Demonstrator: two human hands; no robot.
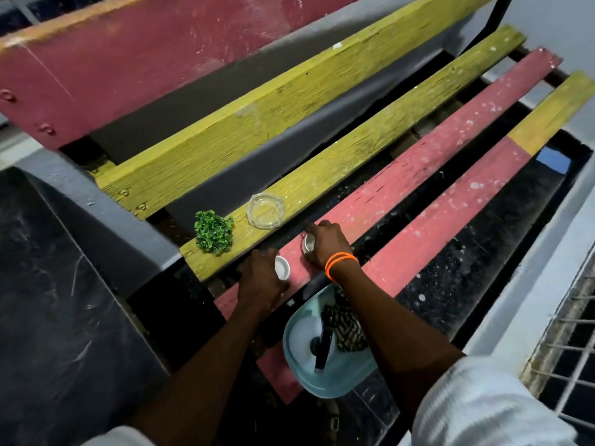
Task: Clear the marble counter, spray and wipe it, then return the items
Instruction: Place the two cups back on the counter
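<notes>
The left hand grips a small white cup, its fingers curled round it, on the pink slat of a painted bench. Just beside it to the right, the right hand (orange bands at the wrist) curls round a small metal cup on the same slat. Beyond both hands, on the yellow slat, sit a glass ashtray and a small green plant. Below the right wrist lies a pale blue tray holding dark items.
</notes>
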